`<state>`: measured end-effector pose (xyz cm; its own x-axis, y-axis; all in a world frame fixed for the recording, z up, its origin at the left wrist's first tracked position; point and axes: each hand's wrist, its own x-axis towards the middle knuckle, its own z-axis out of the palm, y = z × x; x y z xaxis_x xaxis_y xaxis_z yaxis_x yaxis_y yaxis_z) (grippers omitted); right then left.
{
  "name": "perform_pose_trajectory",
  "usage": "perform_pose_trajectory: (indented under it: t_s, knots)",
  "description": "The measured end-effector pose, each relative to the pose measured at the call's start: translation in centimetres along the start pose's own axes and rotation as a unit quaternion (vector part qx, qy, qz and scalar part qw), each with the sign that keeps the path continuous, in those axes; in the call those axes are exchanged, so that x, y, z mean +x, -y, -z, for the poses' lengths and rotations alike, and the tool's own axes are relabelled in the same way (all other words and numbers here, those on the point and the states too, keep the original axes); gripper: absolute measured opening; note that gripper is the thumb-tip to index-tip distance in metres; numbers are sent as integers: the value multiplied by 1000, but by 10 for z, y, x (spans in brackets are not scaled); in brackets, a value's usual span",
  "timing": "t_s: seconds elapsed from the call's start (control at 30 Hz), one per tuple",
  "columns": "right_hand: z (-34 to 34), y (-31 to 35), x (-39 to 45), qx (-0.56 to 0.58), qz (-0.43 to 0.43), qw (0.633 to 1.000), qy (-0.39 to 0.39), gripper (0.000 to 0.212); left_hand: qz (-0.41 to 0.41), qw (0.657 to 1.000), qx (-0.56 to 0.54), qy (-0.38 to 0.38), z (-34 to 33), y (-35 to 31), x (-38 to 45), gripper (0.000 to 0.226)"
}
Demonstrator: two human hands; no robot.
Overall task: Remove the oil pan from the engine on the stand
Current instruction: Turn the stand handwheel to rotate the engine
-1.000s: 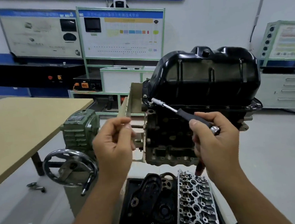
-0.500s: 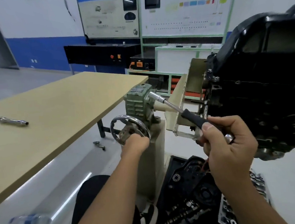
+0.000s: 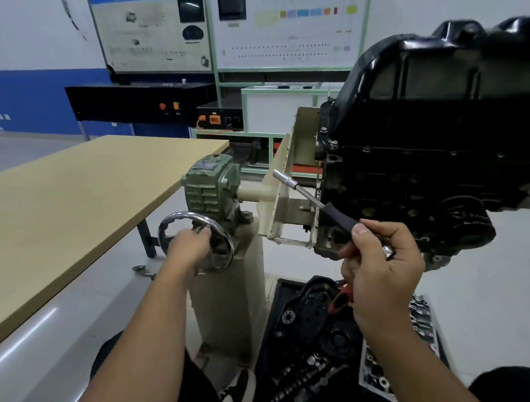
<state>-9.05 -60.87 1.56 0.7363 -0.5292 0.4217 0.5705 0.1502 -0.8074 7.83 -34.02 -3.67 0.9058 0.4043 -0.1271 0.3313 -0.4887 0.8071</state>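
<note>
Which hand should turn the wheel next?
Probably the left hand: it already holds the wheel on the stand's green gearbox. The right hand is busy holding the socket driver, away from the wheel.

Probably an automotive training workshop: wall-mounted instruction boards (image 3: 232,24) at twelve o'clock, engine (image 3: 414,162) on a stand at two.

The oil pan (image 3: 450,66) is glossy black over a dull black engine block (image 3: 417,194). The gearbox (image 3: 212,186) is faded green — its handwheel (image 3: 196,242) bright chrome. The socket driver (image 3: 315,199) has a silver shaft and black handle. The bench (image 3: 65,199) is plain tan; the stand's pedestal (image 3: 230,300) — cream.
</note>
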Motion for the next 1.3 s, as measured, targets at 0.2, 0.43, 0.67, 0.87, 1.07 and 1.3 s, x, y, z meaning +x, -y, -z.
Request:
perform_pose_trajectory:
  t_s: [0.2, 0.43, 0.67, 0.87, 1.07, 1.3]
  knots:
    - [1, 1, 6, 18, 5, 1000, -9, 4, -81, 988, 131, -21, 30, -1, 26, 48]
    - [-26, 24, 3, -78, 73, 994, 16, 4, 6, 970, 218, -104, 50, 48, 37, 40]
    - [-104, 31, -23, -188, 140, 953, 194, 11, 6, 966, 242, 92, -18, 94, -7, 29]
    - [-150, -15, -18, -216, 35, 959, 182, 10, -69, 994, -6, 84, -14, 23, -20, 51]
    - [-133, -26, -29, -119, 13, 988, 98, 10, -85, 988, 15, -129, 46, 53, 31, 49]
    - [-133, -24, -36, -92, -38, 992, 84, 8, 21, 994, 109, 21, -31, 105, -14, 57]
